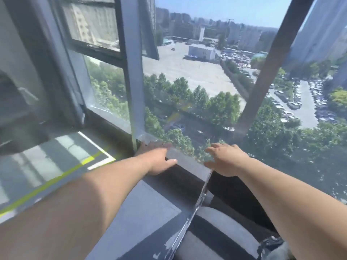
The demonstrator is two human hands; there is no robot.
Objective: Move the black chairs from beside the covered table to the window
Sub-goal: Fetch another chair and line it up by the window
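Two bare forearms reach from the near edge toward the glass, left one from near left, right one from near right. Near right, under the right forearm: dark rounded shape with a grey pad, looks like a chair (216, 233) seat, blurred, can't tell for sure. It sits right up against the wall below the window (187, 102). A shiny strip runs up the wall just left of it.

Near left: grey floor (28, 177) with a yellow line and a white corner mark.

Further on, a grey sill (187, 161) with both hands at it, palms down. Left hand (156, 159): fingers straight and flat over the sill's left end, thumb out to the right, gripping nothing. Right hand (228, 160): fingers spread and relaxed, thumb pointing left, resting at the sill edge by the glass, holding nothing. Hands are near each other but apart, bare sill between.

Just behind the left hand a grey post (133, 72) rises; a dark sash (93, 25) is on the far left.

Far, through the glass: trees (216, 106), an open lot, parked cars (304, 102), tall blocks.
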